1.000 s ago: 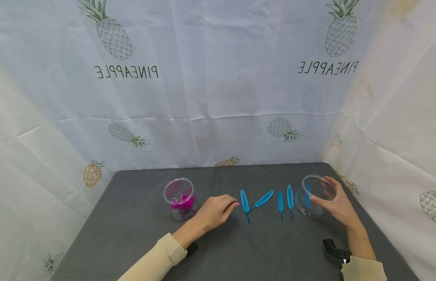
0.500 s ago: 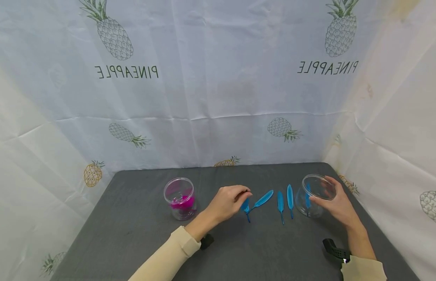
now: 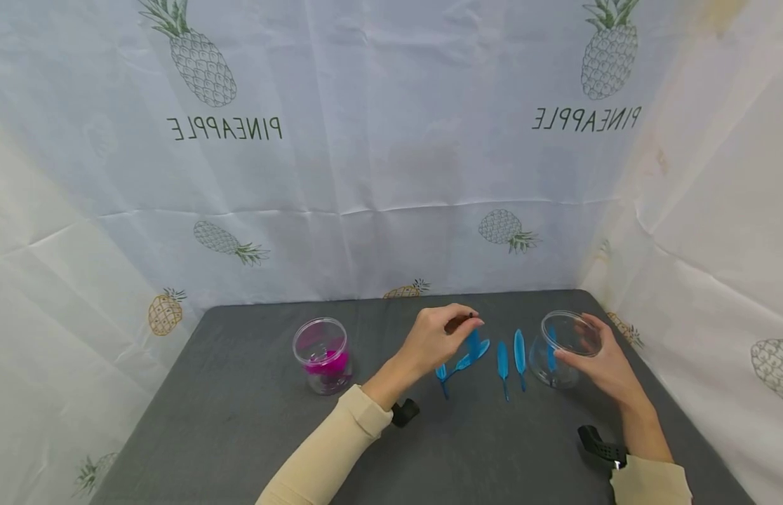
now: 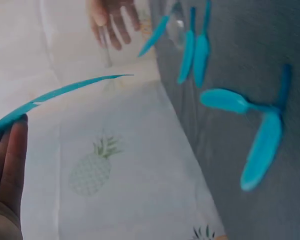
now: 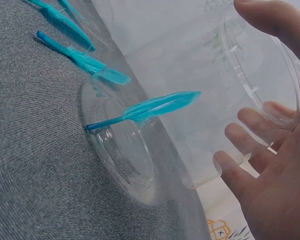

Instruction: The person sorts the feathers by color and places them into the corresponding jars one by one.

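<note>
The left hand [image 3: 438, 337] pinches a blue feather [image 4: 60, 92], apparently mid-transfer; the right hand [image 3: 609, 365] grips a clear jar [image 3: 565, 373], where careful lowering seems called for next.

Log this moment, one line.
left hand pinches blue feather | right hand grips clear jar, feather inside | table: four blue feathers | other jar: pink contents

There are six blue feathers [image 3: 503, 361], two jars [image 3: 565, 370], two hands [image 3: 433, 339], and pink contents [image 3: 329, 363] too blurred to count.

Grey table [image 3: 240, 442], blue feathers [image 3: 519, 351], clear jars [image 3: 323, 384]
</note>
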{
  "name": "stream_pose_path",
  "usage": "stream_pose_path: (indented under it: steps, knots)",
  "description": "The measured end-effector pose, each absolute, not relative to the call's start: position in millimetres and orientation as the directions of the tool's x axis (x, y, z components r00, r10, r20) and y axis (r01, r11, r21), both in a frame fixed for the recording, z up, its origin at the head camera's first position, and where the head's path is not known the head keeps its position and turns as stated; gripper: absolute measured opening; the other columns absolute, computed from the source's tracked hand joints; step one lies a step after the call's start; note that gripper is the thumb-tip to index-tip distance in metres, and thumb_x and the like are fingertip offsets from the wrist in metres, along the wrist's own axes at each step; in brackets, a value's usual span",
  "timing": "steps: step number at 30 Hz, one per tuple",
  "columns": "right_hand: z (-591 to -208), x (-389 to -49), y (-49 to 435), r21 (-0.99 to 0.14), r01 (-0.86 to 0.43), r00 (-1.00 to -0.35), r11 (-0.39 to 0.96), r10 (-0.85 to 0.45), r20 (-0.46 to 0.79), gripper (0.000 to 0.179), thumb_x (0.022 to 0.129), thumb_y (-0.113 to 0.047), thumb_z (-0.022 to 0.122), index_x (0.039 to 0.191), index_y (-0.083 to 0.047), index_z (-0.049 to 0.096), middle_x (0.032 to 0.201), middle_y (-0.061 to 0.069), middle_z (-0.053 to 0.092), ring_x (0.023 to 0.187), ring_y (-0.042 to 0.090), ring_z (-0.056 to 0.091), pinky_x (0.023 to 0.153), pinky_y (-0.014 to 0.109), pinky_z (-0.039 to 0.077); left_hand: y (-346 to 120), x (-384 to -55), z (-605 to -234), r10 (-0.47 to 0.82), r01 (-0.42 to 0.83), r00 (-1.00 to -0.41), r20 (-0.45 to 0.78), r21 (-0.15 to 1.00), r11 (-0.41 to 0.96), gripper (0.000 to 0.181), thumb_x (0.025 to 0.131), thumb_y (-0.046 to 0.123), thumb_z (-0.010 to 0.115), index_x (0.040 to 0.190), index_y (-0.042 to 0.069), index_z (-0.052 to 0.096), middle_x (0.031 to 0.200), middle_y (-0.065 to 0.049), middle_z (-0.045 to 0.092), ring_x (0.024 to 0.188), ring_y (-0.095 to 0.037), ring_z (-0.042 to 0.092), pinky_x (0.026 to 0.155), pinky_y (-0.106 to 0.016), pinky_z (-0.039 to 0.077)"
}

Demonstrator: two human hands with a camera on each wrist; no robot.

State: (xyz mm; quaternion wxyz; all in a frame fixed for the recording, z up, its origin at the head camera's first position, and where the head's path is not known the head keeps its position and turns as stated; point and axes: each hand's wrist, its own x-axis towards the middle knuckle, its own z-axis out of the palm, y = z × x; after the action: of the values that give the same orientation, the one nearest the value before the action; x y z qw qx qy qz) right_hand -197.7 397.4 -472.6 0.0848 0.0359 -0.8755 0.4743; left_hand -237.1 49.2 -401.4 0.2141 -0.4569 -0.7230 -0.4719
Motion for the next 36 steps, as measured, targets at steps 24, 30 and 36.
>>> stream_pose_path:
  steps: [24, 30, 36]
  knots:
    - [-473, -201, 398, -0.820, -0.154, -0.978, 0.551, 0.033, 0.206, 0.104, 0.093, -0.021, 0.078, 0.161, -0.001, 0.002, 0.158, 0.033, 0.024, 0.143, 0.053, 0.026, 0.107, 0.009, 0.035, 113, -256, -369, 0.444, 0.804, -0.561, 0.698, 0.588, 0.092, 0.017, 0.099, 0.014, 0.068, 0.112, 0.002, 0.068, 0.097, -0.007, 0.076, 0.076, -0.002, 0.068, 0.071, -0.012, 0.053]
    - [-472, -200, 399, -0.826, -0.157, -0.980, 0.542, 0.021, 0.200, 0.104, 0.093, -0.021, 0.077, 0.161, -0.002, 0.000, 0.159, 0.033, 0.021, 0.143, 0.054, 0.024, 0.113, 0.020, 0.034, 124, -260, -363, 0.413, 0.798, -0.572, 0.709, 0.598, 0.078, 0.016, 0.099, 0.014, 0.069, 0.110, 0.003, 0.069, 0.095, -0.007, 0.075, 0.075, -0.001, 0.066, 0.070, -0.012, 0.053]
    - [-473, -199, 396, -0.830, -0.124, -0.986, 0.543, 0.028, 0.166, 0.105, 0.094, -0.026, 0.076, 0.161, -0.002, -0.001, 0.160, 0.032, 0.020, 0.145, 0.053, 0.023, 0.115, 0.038, 0.035, 133, -261, -364, 0.407, 0.811, -0.556, 0.725, 0.580, 0.075, 0.016, 0.097, 0.012, 0.070, 0.108, 0.001, 0.068, 0.093, -0.009, 0.075, 0.075, -0.006, 0.069, 0.070, -0.011, 0.052]
